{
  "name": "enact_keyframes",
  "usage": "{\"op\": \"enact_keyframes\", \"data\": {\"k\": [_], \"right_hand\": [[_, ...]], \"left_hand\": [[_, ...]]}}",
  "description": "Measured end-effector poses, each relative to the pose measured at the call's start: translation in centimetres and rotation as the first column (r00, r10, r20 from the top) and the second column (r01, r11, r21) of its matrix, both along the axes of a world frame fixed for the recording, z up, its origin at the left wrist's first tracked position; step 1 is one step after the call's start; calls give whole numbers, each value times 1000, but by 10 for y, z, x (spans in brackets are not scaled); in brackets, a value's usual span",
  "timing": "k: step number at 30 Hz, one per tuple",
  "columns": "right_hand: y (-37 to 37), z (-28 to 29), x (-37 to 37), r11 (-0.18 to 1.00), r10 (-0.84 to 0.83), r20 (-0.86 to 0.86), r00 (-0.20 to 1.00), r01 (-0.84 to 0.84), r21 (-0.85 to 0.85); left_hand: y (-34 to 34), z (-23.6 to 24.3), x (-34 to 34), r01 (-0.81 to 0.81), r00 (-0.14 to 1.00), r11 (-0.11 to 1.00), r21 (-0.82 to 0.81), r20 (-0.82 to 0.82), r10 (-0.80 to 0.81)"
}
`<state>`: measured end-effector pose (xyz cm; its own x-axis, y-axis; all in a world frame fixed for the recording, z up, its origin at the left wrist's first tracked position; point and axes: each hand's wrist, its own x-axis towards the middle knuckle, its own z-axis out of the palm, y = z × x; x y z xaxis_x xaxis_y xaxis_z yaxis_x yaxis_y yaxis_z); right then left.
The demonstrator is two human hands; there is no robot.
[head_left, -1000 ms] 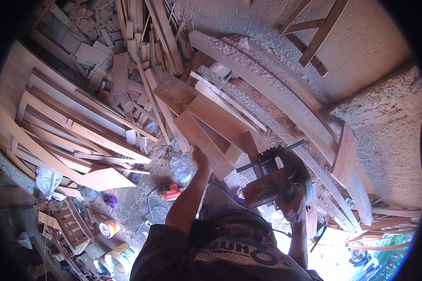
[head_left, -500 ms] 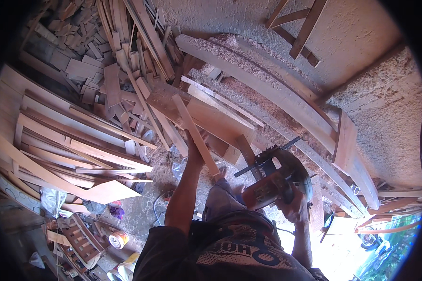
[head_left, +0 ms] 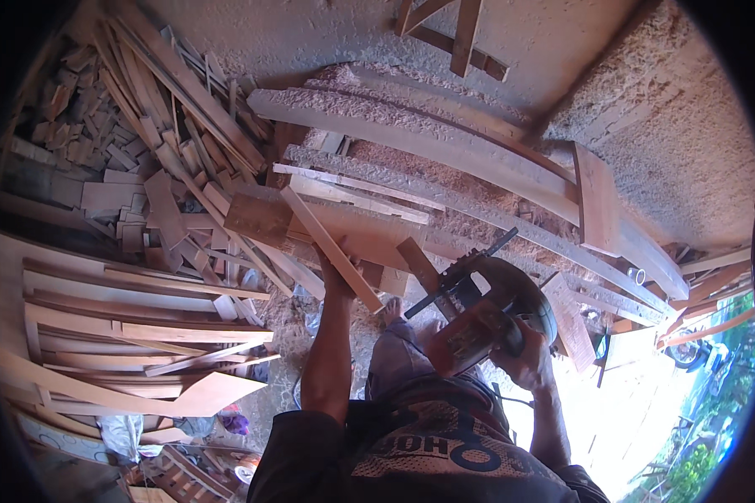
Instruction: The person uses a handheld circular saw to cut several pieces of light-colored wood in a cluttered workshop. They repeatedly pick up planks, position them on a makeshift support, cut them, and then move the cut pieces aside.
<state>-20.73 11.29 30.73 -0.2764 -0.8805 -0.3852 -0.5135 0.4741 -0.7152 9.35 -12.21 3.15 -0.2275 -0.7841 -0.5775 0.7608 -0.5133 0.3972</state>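
My left hand (head_left: 335, 267) is closed around a narrow wooden strip (head_left: 315, 228), which slants from upper left to lower right. In my right hand (head_left: 524, 360) is the handle of a circular saw (head_left: 470, 335), with its round dark guard (head_left: 524, 289) to the right and a dark bar crossing its base. A short wooden piece (head_left: 418, 264) sticks out beyond the saw's base; I cannot tell whether it is fixed to it. The strip's near end lies left of the saw, apart from it. Beneath the strip is a wide wooden board (head_left: 365, 230).
Long sawdust-covered beams (head_left: 428, 138) run across the far side. Offcuts (head_left: 113, 197) are heaped at far left, beside leaning planks (head_left: 184, 84). Stacked curved frame parts (head_left: 151, 331) fill the left. A wooden frame (head_left: 466, 38) rests at the back; a bright opening (head_left: 621, 411) is at lower right.
My view has turned, so the beams and offcut heap sit farther left in the picture. Both hands keep their holds on the strip and the saw.
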Motion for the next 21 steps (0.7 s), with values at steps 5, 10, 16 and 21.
{"op": "enact_keyframes", "data": {"k": [5,10,16,21], "right_hand": [[43,7,-17,974,-156,69,985,165,-156],[78,37,-31,922,-355,-3,935,349,-165],[172,15,-56,663,-662,265,701,713,-230],[239,26,-70,390,-830,329,451,890,-238]], "left_hand": [[10,-25,25,109,989,968,-224,-77,-129],[27,46,-18,276,957,923,-269,170,-236],[59,15,-85,504,837,739,-447,42,-545],[121,30,-185,661,729,720,-210,-45,-683]]}}
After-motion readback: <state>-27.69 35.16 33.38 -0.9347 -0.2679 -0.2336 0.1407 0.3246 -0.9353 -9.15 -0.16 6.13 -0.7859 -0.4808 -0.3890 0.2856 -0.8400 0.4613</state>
